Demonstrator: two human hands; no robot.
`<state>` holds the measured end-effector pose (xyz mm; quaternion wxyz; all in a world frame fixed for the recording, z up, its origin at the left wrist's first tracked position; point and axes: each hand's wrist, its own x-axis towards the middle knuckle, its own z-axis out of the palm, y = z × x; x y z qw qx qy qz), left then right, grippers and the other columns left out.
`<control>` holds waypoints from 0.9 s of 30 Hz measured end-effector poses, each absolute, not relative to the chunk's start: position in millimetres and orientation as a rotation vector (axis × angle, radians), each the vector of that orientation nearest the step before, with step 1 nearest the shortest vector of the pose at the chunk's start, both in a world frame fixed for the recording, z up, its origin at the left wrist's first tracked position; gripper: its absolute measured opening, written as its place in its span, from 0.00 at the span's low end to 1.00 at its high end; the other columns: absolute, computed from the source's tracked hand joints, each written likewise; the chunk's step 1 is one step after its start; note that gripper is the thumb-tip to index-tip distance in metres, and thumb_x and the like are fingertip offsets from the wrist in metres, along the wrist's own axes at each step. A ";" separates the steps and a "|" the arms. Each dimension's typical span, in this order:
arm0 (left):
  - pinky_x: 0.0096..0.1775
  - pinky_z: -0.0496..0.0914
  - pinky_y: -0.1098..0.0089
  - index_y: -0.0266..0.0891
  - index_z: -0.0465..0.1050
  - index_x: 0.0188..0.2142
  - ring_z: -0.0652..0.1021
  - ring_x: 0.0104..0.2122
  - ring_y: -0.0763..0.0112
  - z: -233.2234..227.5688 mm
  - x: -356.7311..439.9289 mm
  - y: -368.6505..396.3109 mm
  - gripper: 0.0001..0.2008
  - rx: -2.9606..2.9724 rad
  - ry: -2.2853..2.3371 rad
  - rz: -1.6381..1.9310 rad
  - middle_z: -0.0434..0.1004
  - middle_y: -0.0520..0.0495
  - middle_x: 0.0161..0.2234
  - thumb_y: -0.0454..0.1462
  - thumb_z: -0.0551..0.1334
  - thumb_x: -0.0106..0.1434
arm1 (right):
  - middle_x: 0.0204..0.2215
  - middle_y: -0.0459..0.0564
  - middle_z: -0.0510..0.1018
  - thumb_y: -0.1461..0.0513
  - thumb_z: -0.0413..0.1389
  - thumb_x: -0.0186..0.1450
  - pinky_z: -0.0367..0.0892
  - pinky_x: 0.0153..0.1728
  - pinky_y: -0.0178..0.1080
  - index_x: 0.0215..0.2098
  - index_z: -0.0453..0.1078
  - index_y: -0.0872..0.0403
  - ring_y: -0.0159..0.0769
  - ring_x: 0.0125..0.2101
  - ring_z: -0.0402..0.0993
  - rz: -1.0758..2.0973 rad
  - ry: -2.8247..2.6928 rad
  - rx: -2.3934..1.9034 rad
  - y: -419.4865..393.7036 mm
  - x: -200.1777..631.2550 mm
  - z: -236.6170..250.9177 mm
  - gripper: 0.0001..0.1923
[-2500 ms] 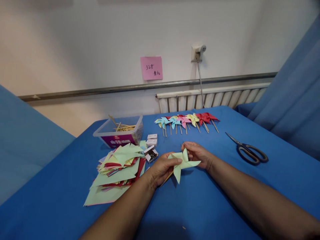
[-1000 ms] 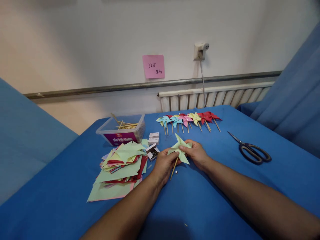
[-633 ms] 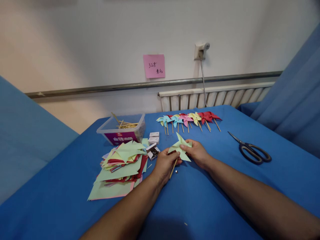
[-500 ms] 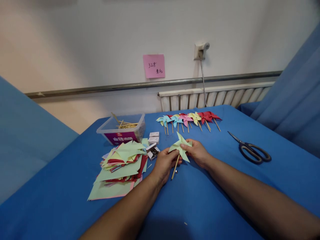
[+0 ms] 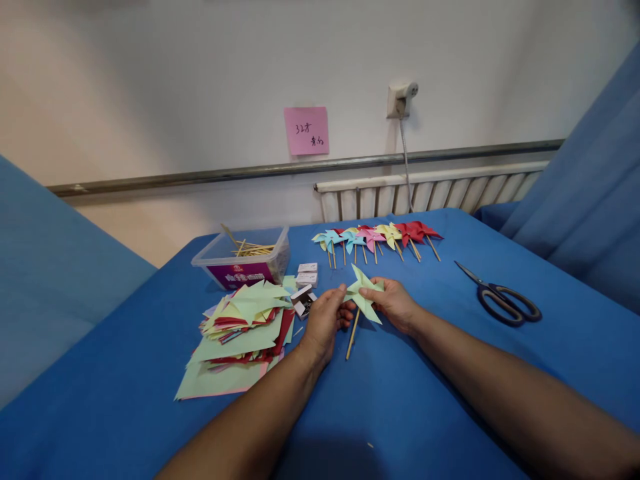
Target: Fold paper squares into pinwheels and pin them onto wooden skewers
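Observation:
A pale green paper pinwheel [image 5: 369,310] on a thin wooden stick [image 5: 353,337] is between my hands, its stick slanting down toward me. My right hand [image 5: 393,301] is closed on it from the right, thumb pressed over its centre. My left hand [image 5: 325,320] is closed at the left blade, thumb and fingers around its edge; part of that blade is hidden. An opened small box of metal pins [image 5: 303,303] lies just beyond my left hand, close to a stack of small white boxes [image 5: 307,275].
Coloured paper sheets [image 5: 233,367] are piled on the left. Behind them stands a clear plastic tub [image 5: 240,267] of sticks. Several finished pinwheels [image 5: 377,239] lie in a row at the back. Black-handled scissors [image 5: 500,297] rest on the right of the blue-covered table [image 5: 430,413].
My left thumb has moved from the pinwheel's centre out to its left blade. The stick has swung slightly rightward. A small shiny piece beside the stick no longer shows.

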<state>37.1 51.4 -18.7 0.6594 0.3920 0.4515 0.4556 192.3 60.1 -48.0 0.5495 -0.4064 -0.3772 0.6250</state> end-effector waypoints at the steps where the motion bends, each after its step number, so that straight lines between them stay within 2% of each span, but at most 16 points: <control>1: 0.21 0.62 0.76 0.36 0.69 0.33 0.70 0.18 0.77 -18.7 37.1 51.9 0.18 0.857 1.014 1.013 0.74 0.50 0.24 0.49 0.65 0.55 | 0.22 0.44 0.75 0.53 0.70 0.47 0.61 0.25 0.35 0.30 0.69 0.56 0.29 0.21 0.68 1.485 -0.924 -0.958 60.3 192.6 -49.1 0.21; 7: 0.21 0.61 0.76 0.36 0.68 0.31 0.68 0.17 0.79 -19.5 37.3 53.5 0.15 0.798 0.966 0.963 0.71 0.53 0.21 0.45 0.67 0.53 | 0.21 0.43 0.74 0.52 0.70 0.46 0.58 0.23 0.34 0.28 0.69 0.56 0.28 0.19 0.66 1.522 -0.977 -0.926 60.2 194.0 -49.7 0.21; 15: 0.22 0.62 0.77 0.35 0.70 0.29 0.67 0.16 0.81 -23.9 36.4 53.4 0.13 0.842 0.993 0.965 0.70 0.54 0.20 0.41 0.69 0.52 | 0.22 0.45 0.75 0.53 0.70 0.47 0.60 0.23 0.34 0.30 0.68 0.56 0.29 0.20 0.67 1.586 -0.970 -0.900 57.7 194.6 -45.5 0.21; 18: 0.22 0.63 0.76 0.35 0.70 0.30 0.70 0.17 0.79 -23.4 37.2 53.1 0.13 0.873 1.016 0.953 0.73 0.51 0.22 0.43 0.68 0.53 | 0.22 0.45 0.75 0.52 0.69 0.48 0.60 0.23 0.34 0.30 0.68 0.55 0.30 0.20 0.68 1.584 -0.972 -0.888 57.5 194.8 -44.7 0.21; 23: 0.24 0.67 0.73 0.35 0.72 0.32 0.75 0.22 0.72 -21.2 37.2 54.4 0.20 0.924 1.060 0.984 0.76 0.46 0.25 0.52 0.64 0.55 | 0.22 0.44 0.75 0.51 0.69 0.48 0.61 0.23 0.33 0.29 0.68 0.55 0.30 0.20 0.68 1.554 -1.020 -0.920 59.1 194.4 -47.4 0.21; 27: 0.26 0.68 0.73 0.34 0.73 0.31 0.75 0.23 0.73 -23.6 35.9 56.7 0.19 1.030 1.082 0.958 0.76 0.47 0.25 0.48 0.70 0.49 | 0.20 0.43 0.73 0.51 0.67 0.50 0.60 0.22 0.33 0.28 0.68 0.55 0.28 0.19 0.65 1.456 -1.118 -1.012 59.5 192.1 -50.5 0.20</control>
